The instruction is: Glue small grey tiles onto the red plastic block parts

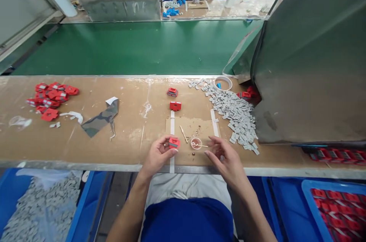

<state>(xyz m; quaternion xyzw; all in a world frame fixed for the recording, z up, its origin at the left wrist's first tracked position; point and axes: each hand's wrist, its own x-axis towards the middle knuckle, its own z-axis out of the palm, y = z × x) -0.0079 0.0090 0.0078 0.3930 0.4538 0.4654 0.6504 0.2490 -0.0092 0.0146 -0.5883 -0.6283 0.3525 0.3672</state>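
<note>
My left hand (160, 154) grips a small red plastic part (174, 143) with a grey strip on its front, between thumb and fingers. To its right, a small round clear cup (196, 143) stands on a cardboard sheet (188, 123), and a thin stick (203, 146) leans over its rim. My right hand (225, 156) is just right of the stick's end, thumb and fingers apart, holding nothing that I can see. Another pale stick (183, 134) lies left of the cup. Two more red parts (175, 106) sit farther back on the bench.
Loose grey plates (234, 112) are heaped at the right beside a tape roll (223, 83). At left lie a pile of red parts (53, 97) and a camouflage cloth (101, 118). A metal panel (309, 62) bounds the right. Behind runs a green belt (137, 47); a person sits beyond it.
</note>
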